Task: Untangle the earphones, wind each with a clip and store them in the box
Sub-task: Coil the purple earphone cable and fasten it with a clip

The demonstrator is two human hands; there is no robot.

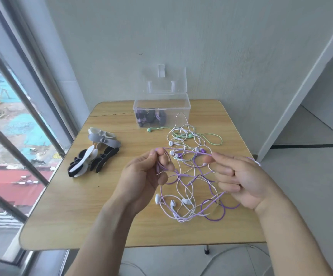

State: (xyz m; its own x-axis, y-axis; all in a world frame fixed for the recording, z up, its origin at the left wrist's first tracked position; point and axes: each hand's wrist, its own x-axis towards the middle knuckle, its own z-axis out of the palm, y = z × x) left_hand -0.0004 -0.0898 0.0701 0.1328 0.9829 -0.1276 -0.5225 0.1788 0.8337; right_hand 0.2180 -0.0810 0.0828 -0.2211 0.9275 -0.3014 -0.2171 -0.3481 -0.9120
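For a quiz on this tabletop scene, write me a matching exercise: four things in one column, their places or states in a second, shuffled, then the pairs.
Things:
1. clear plastic storage box
2. pile of black, white and grey cable clips
3. mint-green earphone cable
4. purple earphone cable

Places or states:
A. stretched between both hands
B. lid open, wound earphones inside
C. on the table near the window
D. lying just in front of the box

Pairs: 1-B, 2-C, 3-D, 4-A

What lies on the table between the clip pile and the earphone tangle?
Head view: nothing lies between the clip pile and the earphone tangle, only bare table.
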